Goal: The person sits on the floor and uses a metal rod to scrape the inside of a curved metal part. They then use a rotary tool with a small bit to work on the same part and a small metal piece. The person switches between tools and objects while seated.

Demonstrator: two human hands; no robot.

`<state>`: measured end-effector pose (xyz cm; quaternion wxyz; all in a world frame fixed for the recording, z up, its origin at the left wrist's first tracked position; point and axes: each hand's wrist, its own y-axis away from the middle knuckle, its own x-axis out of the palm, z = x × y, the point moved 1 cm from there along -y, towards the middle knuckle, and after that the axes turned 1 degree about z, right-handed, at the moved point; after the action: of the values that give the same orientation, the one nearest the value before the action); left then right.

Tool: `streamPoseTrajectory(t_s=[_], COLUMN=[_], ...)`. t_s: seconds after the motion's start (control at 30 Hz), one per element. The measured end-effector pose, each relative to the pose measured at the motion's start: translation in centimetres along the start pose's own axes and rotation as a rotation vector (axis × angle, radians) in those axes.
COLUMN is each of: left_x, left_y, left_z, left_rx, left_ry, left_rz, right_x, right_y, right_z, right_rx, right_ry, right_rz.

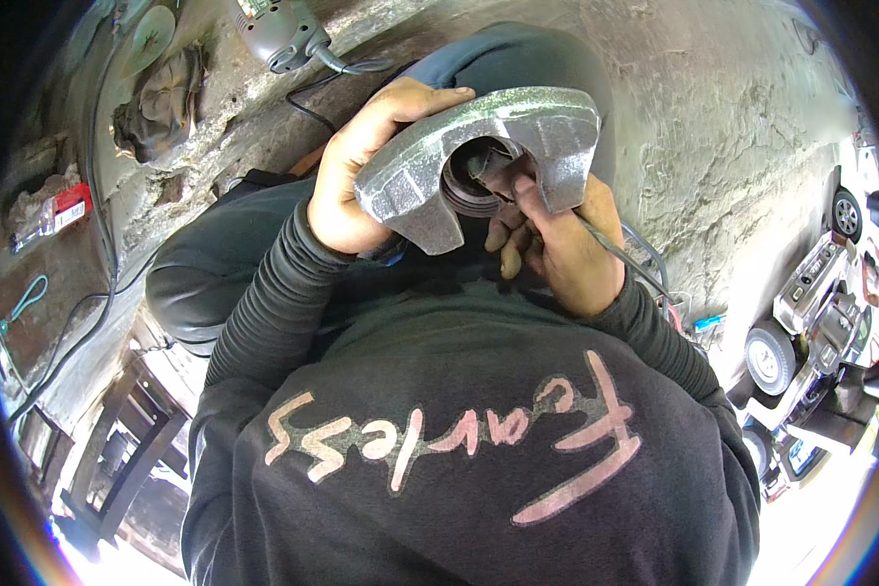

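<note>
A grey metal brake caliper (410, 186) is tilted above my lap, its round bore facing me. My left hand (356, 176) is wrapped round its left end, with the thumb along the top edge. Inside the bore there are ridged rings, partly in shadow. My right hand (581, 254) is closed at the bore's right side, its thumb and fingers pinching a folded dark brown sheet (501, 174) that looks like sandpaper. The sheet reaches into the opening. Part of the right hand is hidden behind the caliper's right arm.
A grey corded power tool (283, 39) lies on the rough concrete floor beyond my knees. Left of it are a dark crumpled bundle (161, 105), a red-and-clear package (59, 213) and black cables (107, 244). A blue-handled tool (710, 322) and a vehicle (811, 293) are at right.
</note>
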<state>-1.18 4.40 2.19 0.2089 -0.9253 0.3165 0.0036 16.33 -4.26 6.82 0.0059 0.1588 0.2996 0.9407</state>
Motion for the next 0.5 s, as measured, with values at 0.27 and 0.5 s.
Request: streamPoseTrajectory(t_s=[0.27, 0.5], left_x=[0.43, 0.68], left_y=[0.28, 0.39], left_z=[0.28, 0.22], left_rx=[0.034, 0.052], left_ry=[-0.023, -0.018], left_rz=[-0.045, -0.030], right_x=[-0.32, -0.41], right_y=[-0.72, -0.33], right_z=[-0.99, -0.74], right_rx=[-0.297, -0.377], right_ry=[0.370, 0.597], right_rz=[-0.080, -0.186])
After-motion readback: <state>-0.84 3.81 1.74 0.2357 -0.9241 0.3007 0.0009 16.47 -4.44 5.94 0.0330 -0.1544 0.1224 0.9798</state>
